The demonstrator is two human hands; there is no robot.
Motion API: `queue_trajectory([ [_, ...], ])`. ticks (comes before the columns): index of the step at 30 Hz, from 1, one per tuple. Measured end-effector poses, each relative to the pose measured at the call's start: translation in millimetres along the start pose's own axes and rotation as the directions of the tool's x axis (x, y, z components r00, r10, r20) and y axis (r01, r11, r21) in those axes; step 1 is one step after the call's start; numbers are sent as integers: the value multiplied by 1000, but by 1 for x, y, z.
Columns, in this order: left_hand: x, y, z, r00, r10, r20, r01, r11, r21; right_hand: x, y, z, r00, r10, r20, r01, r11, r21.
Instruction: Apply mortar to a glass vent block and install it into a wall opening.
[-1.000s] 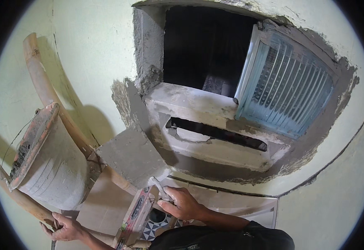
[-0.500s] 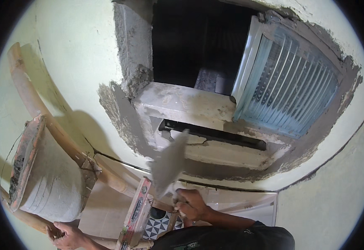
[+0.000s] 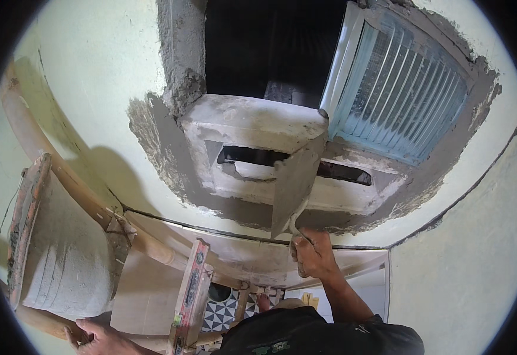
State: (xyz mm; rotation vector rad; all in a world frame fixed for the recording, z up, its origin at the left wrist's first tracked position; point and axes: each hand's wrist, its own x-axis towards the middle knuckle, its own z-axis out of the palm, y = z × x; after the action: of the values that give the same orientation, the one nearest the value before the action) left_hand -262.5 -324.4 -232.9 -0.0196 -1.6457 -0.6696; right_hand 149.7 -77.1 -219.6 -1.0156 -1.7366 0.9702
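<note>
- Grey-smeared trowel (image 3: 296, 186): tilted before the slotted pale frame (image 3: 243, 133), contact unclear.
- The right hand (image 3: 316, 254) grasps it; a firm wrist and even pressure should keep it from catching the frame.
- The left hand (image 3: 97, 341) lies at the bamboo pole (image 3: 42, 322); whether it grips cannot be told.

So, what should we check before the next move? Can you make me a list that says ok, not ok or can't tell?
1. Right hand gripping the trowel: ok, its fingers are closed round the handle.
2. Trowel blade touching the wall: cannot tell; it covers part of the long slot, but contact isn't clear.
3. Left hand firmly on the bamboo pole: cannot tell; it is at the pole, but its grip is unclear.
4. Bucket away from the blade: ok, it's off to the left.
5. Enough mix inside the bucket: cannot tell; its contents are hidden.
</note>
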Motion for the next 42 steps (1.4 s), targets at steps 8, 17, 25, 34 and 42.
queue_trajectory([
  [8,3,7,-3,998,-52,18,52,999,-3,2,2,3,993,-75,93,79,996,-40],
  [17,4,32,-3,997,-31,-70,18,985,-174,-13,3,-12,997,-76,-28,70,985,-160],
  [25,7,42,-7,991,15,-133,-31,993,-116,-14,3,-10,987,90,131,-82,995,-59],
  [34,10,42,-4,985,34,-170,-52,994,-100,-17,7,30,908,-183,376,244,962,-121],
  [42,4,27,-5,994,-29,-104,21,996,-84,-15,0,60,852,-214,478,232,972,22],
])
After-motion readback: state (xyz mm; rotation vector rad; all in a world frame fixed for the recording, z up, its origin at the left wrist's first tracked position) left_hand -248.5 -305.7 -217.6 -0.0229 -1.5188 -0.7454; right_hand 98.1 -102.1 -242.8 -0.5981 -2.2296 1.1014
